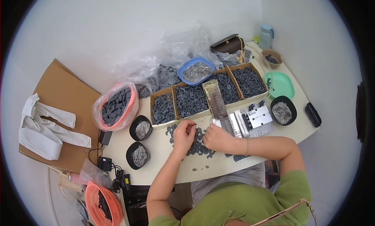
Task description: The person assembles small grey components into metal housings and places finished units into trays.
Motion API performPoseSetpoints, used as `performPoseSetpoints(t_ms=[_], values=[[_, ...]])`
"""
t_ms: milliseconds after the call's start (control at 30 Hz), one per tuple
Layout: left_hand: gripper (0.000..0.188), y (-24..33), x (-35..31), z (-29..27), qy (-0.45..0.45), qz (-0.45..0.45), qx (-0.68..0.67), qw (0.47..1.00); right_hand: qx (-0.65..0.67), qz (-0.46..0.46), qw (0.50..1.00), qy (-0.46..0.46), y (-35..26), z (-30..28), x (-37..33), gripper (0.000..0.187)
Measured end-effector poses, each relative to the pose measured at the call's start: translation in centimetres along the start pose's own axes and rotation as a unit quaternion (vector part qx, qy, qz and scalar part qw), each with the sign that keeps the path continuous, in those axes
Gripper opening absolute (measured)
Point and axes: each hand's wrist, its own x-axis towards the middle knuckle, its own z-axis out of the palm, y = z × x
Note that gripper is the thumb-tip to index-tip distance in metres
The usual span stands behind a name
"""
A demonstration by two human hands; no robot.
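My left hand (183,137) is closed in a pinch above the table, with a tiny dark piece (195,125) showing at its fingertips. Beside it, my right hand (219,139) is curled closed near the metal fixture (236,123); whatever its fingers hold is hidden. Small dark grey plastic parts (200,147) lie loose on the table under and between both hands. Behind the hands runs a row of cardboard trays (174,103) full of similar grey parts. A clear ribbed plastic holder (215,97) leans from the trays toward the fixture.
Black bowls of thin metal pieces stand left (141,127) and right (284,111). A blue bowl (196,71) sits on the trays. Beyond are a pink basin (134,105), a green tray (287,85) and a black case (313,114). Cables and adapters (117,178) crowd the left edge.
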Motion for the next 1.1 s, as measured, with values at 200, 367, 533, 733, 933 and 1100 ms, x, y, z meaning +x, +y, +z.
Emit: performPoseSetpoints(t_ms=[200, 367, 533, 733, 933, 1100], values=[[0.008, 0.8, -0.1, 0.3, -0.021, 0.015, -0.022, 0.999, 0.199, 0.082, 0.97, 0.114, 3.5, 0.9, -0.4, 0.008], [0.013, 2.4, -1.4, 2.8, -0.074, 0.167, 0.037, 0.982, 0.425, 0.205, 0.881, 0.025, 7.1, -1.9, -3.9, 0.015], [0.021, 3.3, -2.2, 4.8, -0.106, 0.33, 0.159, 0.924, 0.448, 0.182, 0.874, 0.051, 7.5, -0.6, -6.3, 0.013], [0.035, 4.2, -3.1, 4.1, -0.116, 0.4, 0.259, 0.872, 0.377, 0.16, 0.907, 0.097, 6.6, 0.0, -5.9, 0.011], [0.033, 4.2, -3.7, 3.7, -0.14, 0.296, 0.209, 0.921, 0.2, 0.081, 0.967, 0.138, 4.3, 0.6, -5.7, 0.022], [0.032, 0.5, -0.5, 0.9, -0.114, 0.157, 0.187, 0.963, 0.112, 0.055, 0.987, 0.105, 3.1, -1.3, -6.5, 0.03]])
